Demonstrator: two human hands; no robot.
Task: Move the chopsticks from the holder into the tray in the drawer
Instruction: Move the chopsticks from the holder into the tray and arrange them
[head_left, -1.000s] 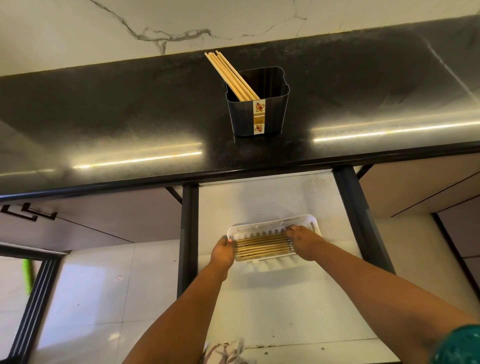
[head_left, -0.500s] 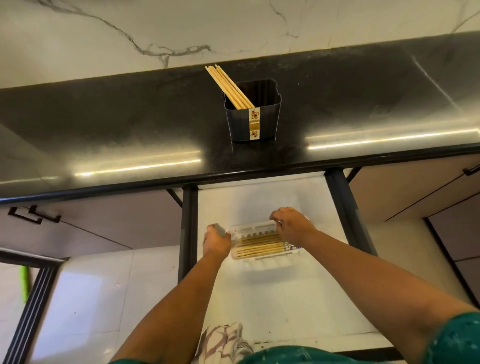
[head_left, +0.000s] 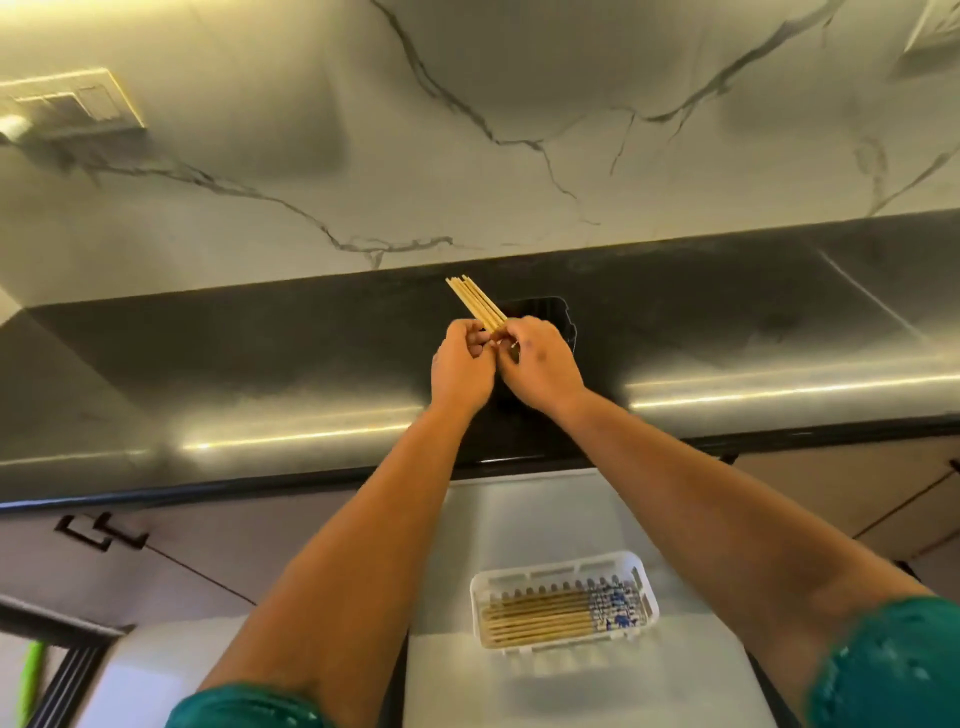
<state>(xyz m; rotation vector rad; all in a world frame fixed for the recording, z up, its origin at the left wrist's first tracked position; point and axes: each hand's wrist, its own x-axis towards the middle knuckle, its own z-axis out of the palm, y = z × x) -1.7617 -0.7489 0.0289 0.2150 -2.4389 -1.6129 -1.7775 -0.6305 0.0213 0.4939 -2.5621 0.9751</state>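
Observation:
Several wooden chopsticks (head_left: 475, 302) stick up and lean left out of the black holder (head_left: 556, 314) on the dark counter. My left hand (head_left: 460, 366) and my right hand (head_left: 540, 364) meet at the holder's mouth, and both curl their fingers round the lower part of the bundle. The hands hide most of the holder. Below, in the open drawer (head_left: 519, 519), the white tray (head_left: 563, 569) holds several chopsticks (head_left: 540, 616) lying flat, their blue-patterned ends to the right.
The black counter (head_left: 208, 374) runs across the view under a white marbled wall (head_left: 467, 130) with a switch plate (head_left: 72, 104) at the upper left. Closed cabinet fronts with black handles (head_left: 98, 535) flank the drawer.
Both hands left the tray in the drawer and rose to the holder on the counter, where they now grip the chopsticks. The camera tilted upward.

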